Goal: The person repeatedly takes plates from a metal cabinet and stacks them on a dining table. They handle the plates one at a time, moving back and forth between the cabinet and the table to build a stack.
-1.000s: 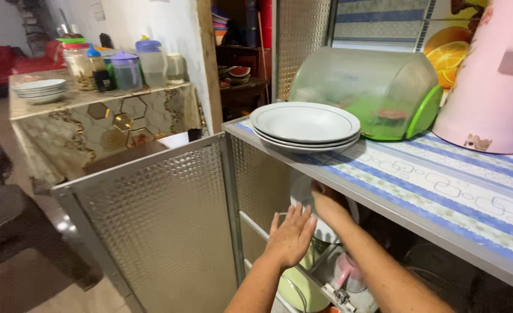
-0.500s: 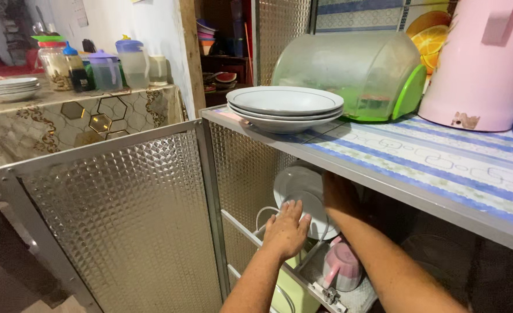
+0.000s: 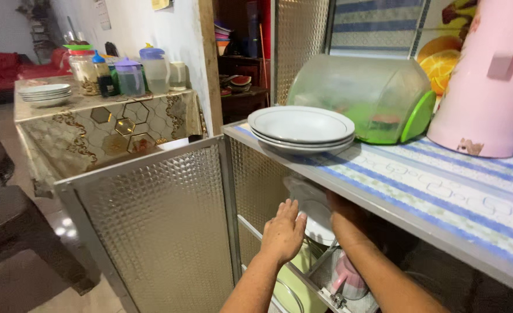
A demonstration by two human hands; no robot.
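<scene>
Both my hands reach into an open metal cabinet under a counter. My left hand (image 3: 284, 232) rests flat, fingers spread, against the near face of a white plate (image 3: 314, 211) standing on edge in a rack. My right hand (image 3: 342, 210) is at the plate's far edge, mostly hidden under the counter lip, and seems to grip the rim. Below them sit a pink cup (image 3: 347, 277) and a pale green lidded container (image 3: 294, 284).
The embossed metal cabinet door (image 3: 164, 226) stands open at left. On the counter (image 3: 430, 185) are a stack of white bowls (image 3: 300, 127), a green-based clear cover (image 3: 364, 95) and a pink jug (image 3: 491, 87). A table with jars and plates (image 3: 94, 104) stands behind.
The view shifted slightly. My left hand stays on the plate's face; my right hand has slid lower and further under the counter at the plate's edge.
</scene>
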